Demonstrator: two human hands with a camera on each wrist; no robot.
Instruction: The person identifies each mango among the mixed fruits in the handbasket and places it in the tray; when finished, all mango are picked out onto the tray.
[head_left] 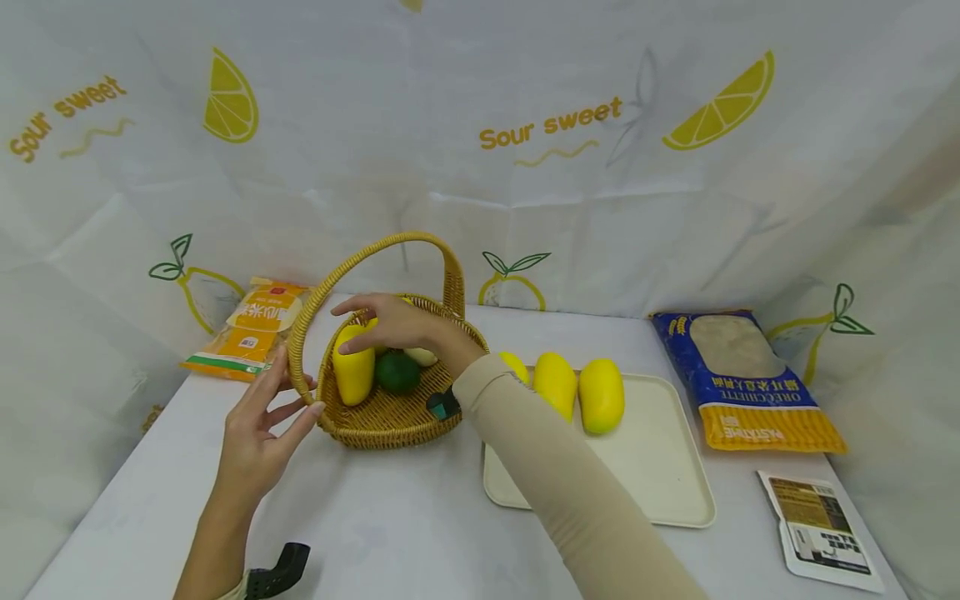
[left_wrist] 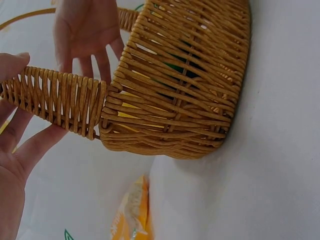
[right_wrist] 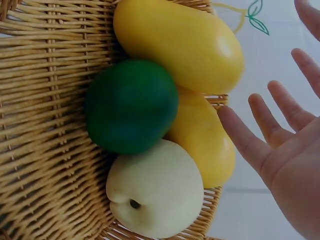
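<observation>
A wicker basket (head_left: 405,437) stands left of centre with a tall arched handle (head_left: 360,260). My left hand (head_left: 258,442) grips the handle's lower left end, thumb on one side and fingers on the other. Over the basket, my right hand (head_left: 401,323) is held with its fingers spread, holding nothing. Inside lie a yellow mango (head_left: 356,371), a dark green round fruit (head_left: 397,372) and a pale cream fruit (right_wrist: 155,190) with a dimple. A second yellow mango (right_wrist: 205,145) sits partly behind them. In the right wrist view, the fingertips are just beside the basket's rim.
Right of the basket, a cream tray (head_left: 652,467) bears three yellow mangoes (head_left: 602,396), partly covered by my right sleeve. An orange packet (head_left: 255,329) lies behind my left hand. A blue pasta bag (head_left: 735,358) and a small pouch (head_left: 821,529) lie at the right. Printed cloth hangs behind.
</observation>
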